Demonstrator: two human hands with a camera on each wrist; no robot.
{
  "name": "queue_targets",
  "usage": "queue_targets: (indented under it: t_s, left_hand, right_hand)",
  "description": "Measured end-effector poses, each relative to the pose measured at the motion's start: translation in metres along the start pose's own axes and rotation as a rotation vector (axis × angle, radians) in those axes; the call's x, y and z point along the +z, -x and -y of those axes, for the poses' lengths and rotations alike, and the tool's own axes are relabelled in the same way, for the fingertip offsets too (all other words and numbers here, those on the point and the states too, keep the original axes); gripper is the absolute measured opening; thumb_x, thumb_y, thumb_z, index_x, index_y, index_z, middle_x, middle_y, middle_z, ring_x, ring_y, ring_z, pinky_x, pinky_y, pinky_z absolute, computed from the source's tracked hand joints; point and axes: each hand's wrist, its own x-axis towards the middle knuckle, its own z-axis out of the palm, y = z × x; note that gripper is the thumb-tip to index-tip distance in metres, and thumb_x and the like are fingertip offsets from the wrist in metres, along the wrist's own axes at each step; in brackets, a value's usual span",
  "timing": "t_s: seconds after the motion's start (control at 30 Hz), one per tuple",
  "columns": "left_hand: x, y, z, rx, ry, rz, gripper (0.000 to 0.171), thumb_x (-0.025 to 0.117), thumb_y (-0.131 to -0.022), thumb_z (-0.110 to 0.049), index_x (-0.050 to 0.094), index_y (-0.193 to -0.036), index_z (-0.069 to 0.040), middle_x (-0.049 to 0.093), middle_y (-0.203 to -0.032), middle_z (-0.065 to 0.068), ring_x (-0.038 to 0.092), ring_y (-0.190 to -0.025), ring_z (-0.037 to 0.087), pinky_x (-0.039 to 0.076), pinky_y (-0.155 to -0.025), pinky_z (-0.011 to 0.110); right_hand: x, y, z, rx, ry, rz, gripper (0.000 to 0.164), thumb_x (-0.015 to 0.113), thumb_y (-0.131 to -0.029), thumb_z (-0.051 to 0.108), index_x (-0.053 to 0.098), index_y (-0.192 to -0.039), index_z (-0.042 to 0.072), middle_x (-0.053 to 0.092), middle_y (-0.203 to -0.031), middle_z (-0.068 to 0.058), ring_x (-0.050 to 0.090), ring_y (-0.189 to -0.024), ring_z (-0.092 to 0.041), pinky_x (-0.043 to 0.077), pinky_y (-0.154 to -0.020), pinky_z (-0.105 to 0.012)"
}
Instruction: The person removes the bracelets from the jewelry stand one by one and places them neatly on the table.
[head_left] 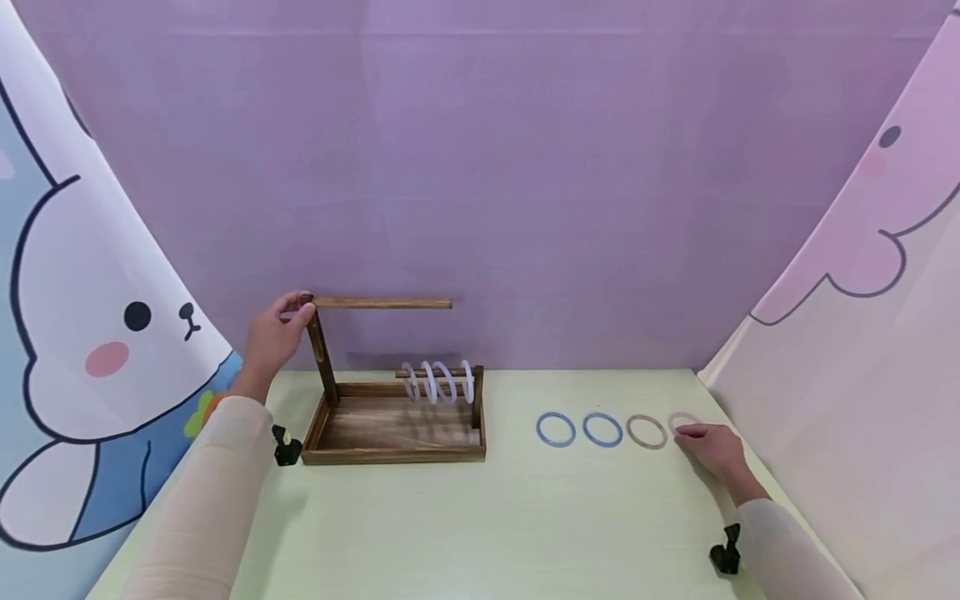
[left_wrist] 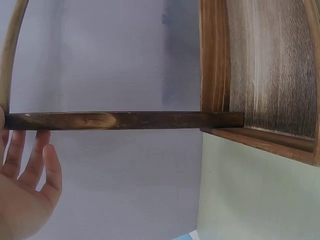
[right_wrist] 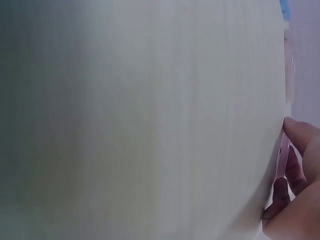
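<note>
My left hand pinches the top corner of a brown wooden stand, where its tall post meets a long horizontal bar. In the left wrist view, the fingers of that hand lie beside the post. Several pale purple and white rings hang on the stand's lower, shorter bar at its right side. Over on the right of the table, my right hand grips the near edge of a pale pink ring. That ring shows edge-on between thumb and fingers in the right wrist view.
Two blue rings and a brownish-pink ring lie in a row between the stand and my right hand. The stand's shallow tray rests on the pale table. A purple cloth backdrop rises behind.
</note>
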Motion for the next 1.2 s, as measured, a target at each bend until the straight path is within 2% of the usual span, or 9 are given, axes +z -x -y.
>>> queue_targets:
  t_s: [0.13, 0.3, 0.37, 0.43, 0.53, 0.63, 0.87, 1.03, 1.2]
  left_hand:
    - [-0.001, -0.001, -0.002, -0.02, 0.037, 0.021, 0.057, 0.047, -0.107, -0.045, 0.05, -0.148, -0.007, 0.057, -0.138, 0.025, 0.061, -0.118, 0.039, 0.046, -0.068, 0.01]
    - [-0.001, -0.002, 0.001, -0.034, 0.052, 0.038, 0.059, 0.046, -0.106, -0.047, 0.047, -0.151, -0.009, 0.055, -0.142, 0.025, 0.058, -0.124, 0.04, 0.047, -0.07, 0.01]
    - [0.0, -0.002, 0.003, -0.039, 0.05, 0.047, 0.061, 0.047, -0.106, -0.047, 0.045, -0.152, -0.007, 0.054, -0.143, 0.026, 0.057, -0.127, 0.042, 0.052, -0.077, 0.019]
    - [0.0, -0.001, 0.006, -0.044, 0.041, 0.059, 0.062, 0.048, -0.106, -0.046, 0.043, -0.153, -0.006, 0.054, -0.144, 0.027, 0.055, -0.13, 0.045, 0.057, -0.088, 0.034]
    - [0.002, 0.002, 0.01, -0.057, 0.031, 0.084, 0.063, 0.049, -0.106, -0.044, 0.042, -0.152, -0.002, 0.053, -0.145, 0.028, 0.052, -0.134, 0.047, 0.05, -0.103, 0.057]
    - [0.004, 0.006, 0.014, -0.063, 0.026, 0.102, 0.061, 0.05, -0.106, -0.042, 0.045, -0.15, 0.0, 0.053, -0.145, 0.028, 0.051, -0.135, 0.048, 0.044, -0.108, 0.063]
    - [0.014, 0.011, 0.028, -0.057, 0.026, 0.139, 0.062, 0.05, -0.107, -0.041, 0.043, -0.151, 0.001, 0.053, -0.144, 0.03, 0.051, -0.134, 0.049, 0.044, -0.108, 0.063]
    - [0.022, 0.012, 0.042, -0.06, 0.006, 0.159, 0.066, 0.048, -0.106, -0.046, 0.04, -0.153, 0.0, 0.052, -0.145, 0.029, 0.051, -0.134, 0.049, 0.045, -0.106, 0.063]
    - [0.03, 0.014, 0.049, -0.054, 0.019, 0.165, 0.063, 0.05, -0.107, -0.041, 0.041, -0.153, 0.001, 0.053, -0.143, 0.031, 0.053, -0.132, 0.05, 0.045, -0.105, 0.063]
  right_hand:
    - [0.001, -0.001, -0.002, -0.014, -0.001, 0.0, 0.028, 0.07, -0.092, 0.025, 0.078, -0.11, 0.004, 0.071, -0.121, -0.023, 0.06, -0.121, -0.049, 0.049, -0.092, -0.052]
    - [-0.002, 0.0, 0.003, -0.007, -0.002, -0.015, 0.031, 0.067, -0.096, 0.025, 0.076, -0.114, 0.002, 0.07, -0.123, -0.024, 0.059, -0.122, -0.05, 0.047, -0.094, -0.056]
    - [-0.005, -0.002, 0.009, -0.015, 0.001, -0.054, 0.032, 0.066, -0.097, 0.026, 0.075, -0.116, 0.003, 0.073, -0.118, -0.023, 0.064, -0.116, -0.047, 0.048, -0.089, -0.053]
    - [-0.006, -0.003, 0.019, -0.037, -0.008, -0.108, 0.032, 0.066, -0.096, 0.026, 0.075, -0.117, 0.003, 0.076, -0.111, -0.021, 0.07, -0.104, -0.039, 0.049, -0.083, -0.045]
    - [-0.007, -0.006, 0.039, -0.064, -0.053, -0.19, 0.03, 0.069, -0.094, 0.025, 0.076, -0.115, 0.004, 0.078, -0.099, -0.016, 0.07, -0.08, -0.012, 0.046, -0.072, -0.03]
    - [-0.005, -0.004, 0.063, -0.067, -0.12, -0.217, 0.029, 0.07, -0.094, 0.024, 0.076, -0.116, 0.005, 0.078, -0.097, -0.015, 0.061, -0.072, 0.005, 0.046, -0.065, -0.022]
    - [0.009, 0.001, 0.116, -0.042, -0.285, -0.135, 0.032, 0.07, -0.097, 0.026, 0.073, -0.124, 0.009, 0.077, -0.104, -0.013, 0.058, -0.075, 0.003, 0.049, -0.064, -0.018]
    - [0.021, 0.008, 0.154, -0.07, -0.401, -0.084, 0.03, 0.072, -0.096, 0.021, 0.074, -0.123, 0.009, 0.077, -0.101, -0.011, 0.061, -0.076, -0.001, 0.05, -0.066, -0.018]
    - [0.036, 0.018, 0.189, -0.1, -0.542, -0.019, 0.03, 0.073, -0.095, 0.018, 0.073, -0.122, 0.006, 0.076, -0.098, -0.011, 0.063, -0.074, -0.004, 0.055, -0.066, -0.021]
